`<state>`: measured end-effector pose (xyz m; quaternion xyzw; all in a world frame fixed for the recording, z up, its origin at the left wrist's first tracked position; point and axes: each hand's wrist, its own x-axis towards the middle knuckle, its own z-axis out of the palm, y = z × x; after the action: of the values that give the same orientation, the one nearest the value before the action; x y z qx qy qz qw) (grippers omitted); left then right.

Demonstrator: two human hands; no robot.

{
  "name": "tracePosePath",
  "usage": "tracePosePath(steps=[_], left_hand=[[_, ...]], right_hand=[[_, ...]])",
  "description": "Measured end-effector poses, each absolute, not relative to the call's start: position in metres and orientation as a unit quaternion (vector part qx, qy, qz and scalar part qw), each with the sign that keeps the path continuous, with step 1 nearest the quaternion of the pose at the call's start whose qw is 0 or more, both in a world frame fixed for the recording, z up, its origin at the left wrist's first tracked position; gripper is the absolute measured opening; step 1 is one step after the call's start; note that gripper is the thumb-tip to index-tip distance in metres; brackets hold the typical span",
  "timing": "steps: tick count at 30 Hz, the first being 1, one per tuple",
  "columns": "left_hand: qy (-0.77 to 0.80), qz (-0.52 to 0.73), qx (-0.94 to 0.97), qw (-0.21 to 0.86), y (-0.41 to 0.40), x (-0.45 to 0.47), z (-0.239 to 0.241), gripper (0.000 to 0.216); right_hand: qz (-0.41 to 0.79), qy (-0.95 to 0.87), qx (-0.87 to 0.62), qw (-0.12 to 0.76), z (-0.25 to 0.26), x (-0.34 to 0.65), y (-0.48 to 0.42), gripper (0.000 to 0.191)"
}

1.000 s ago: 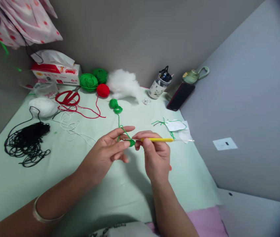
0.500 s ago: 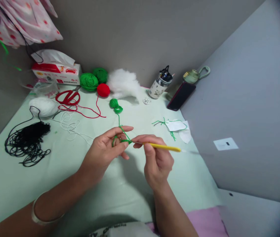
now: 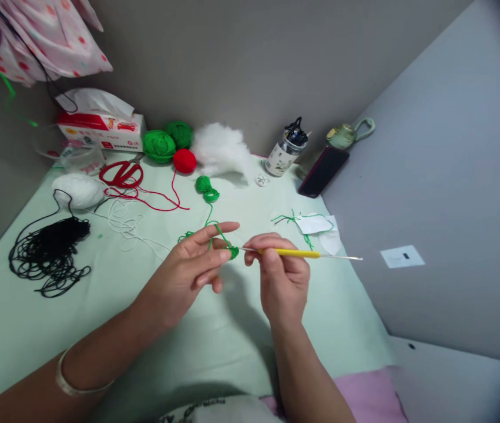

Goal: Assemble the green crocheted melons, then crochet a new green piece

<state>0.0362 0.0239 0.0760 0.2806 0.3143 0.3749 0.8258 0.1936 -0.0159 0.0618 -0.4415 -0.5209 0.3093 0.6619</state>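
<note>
A small green crochet piece is pinched between the thumb and fingers of my left hand. Green yarn runs over that hand's raised index finger and back to a small green yarn ball on the table. My right hand grips a crochet hook by its yellow handle. The hook's thin metal end reaches the green piece; whether its tip is inside a stitch I cannot tell. Its other metal end points right, past my hand.
Behind my hands lie green yarn balls, a red yarn ball, white stuffing and red-handled scissors. Black yarn and a white yarn ball are at left. A pen jar, phone and paper scraps stand or lie right.
The hook has swung closer to level and its right metal end now shows sharply. The green piece has turned in my left fingers, and a loop of yarn appears left of that hand.
</note>
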Motion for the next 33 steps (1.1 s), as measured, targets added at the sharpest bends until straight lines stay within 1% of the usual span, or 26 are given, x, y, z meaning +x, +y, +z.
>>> tracePosePath(steps=[1, 3, 6, 8, 10, 12, 15, 17, 18, 22, 27, 30, 33], left_hand=[[0.314, 0.376, 0.297, 0.819, 0.022, 0.037, 0.076, 0.033], [0.325, 0.388, 0.324, 0.799, 0.019, 0.040, 0.075, 0.032], [0.339, 0.410, 0.326, 0.781, 0.017, 0.042, 0.073, 0.037], [0.331, 0.404, 0.298, 0.799, 0.018, 0.042, 0.072, 0.037], [0.314, 0.373, 0.263, 0.832, 0.021, 0.040, 0.072, 0.033], [0.298, 0.349, 0.234, 0.857, 0.025, 0.037, 0.072, 0.028], [0.297, 0.373, 0.220, 0.851, 0.027, 0.034, 0.074, 0.025], [0.309, 0.389, 0.247, 0.832, 0.026, 0.035, 0.075, 0.026], [0.313, 0.393, 0.269, 0.822, 0.024, 0.036, 0.075, 0.028], [0.321, 0.387, 0.333, 0.797, 0.019, 0.039, 0.074, 0.031], [0.352, 0.387, 0.349, 0.778, 0.019, 0.037, 0.074, 0.032], [0.369, 0.395, 0.370, 0.756, 0.019, 0.035, 0.075, 0.032], [0.388, 0.408, 0.392, 0.728, 0.019, 0.036, 0.076, 0.033]], right_hand=[[0.314, -0.529, -0.442, 0.653, 0.061, 0.193, -0.015, 0.017], [0.287, -0.557, -0.454, 0.634, 0.059, 0.192, -0.017, 0.019], [0.190, -0.619, -0.481, 0.591, 0.055, 0.190, -0.022, 0.030], [0.106, -0.666, -0.488, 0.554, 0.054, 0.189, -0.026, 0.040], [0.072, -0.684, -0.480, 0.544, 0.054, 0.191, -0.026, 0.043], [0.121, -0.643, -0.481, 0.583, 0.057, 0.195, -0.023, 0.034], [0.277, -0.517, -0.474, 0.657, 0.060, 0.199, -0.016, 0.017], [0.358, -0.472, -0.453, 0.667, 0.061, 0.198, -0.013, 0.015], [0.377, -0.470, -0.448, 0.661, 0.060, 0.197, -0.013, 0.015], [0.380, -0.474, -0.456, 0.650, 0.058, 0.194, -0.013, 0.013], [0.426, -0.434, -0.434, 0.666, 0.061, 0.195, -0.013, 0.018], [0.394, -0.466, -0.444, 0.656, 0.064, 0.194, -0.016, 0.019], [0.310, -0.529, -0.478, 0.628, 0.065, 0.192, -0.022, 0.019]])
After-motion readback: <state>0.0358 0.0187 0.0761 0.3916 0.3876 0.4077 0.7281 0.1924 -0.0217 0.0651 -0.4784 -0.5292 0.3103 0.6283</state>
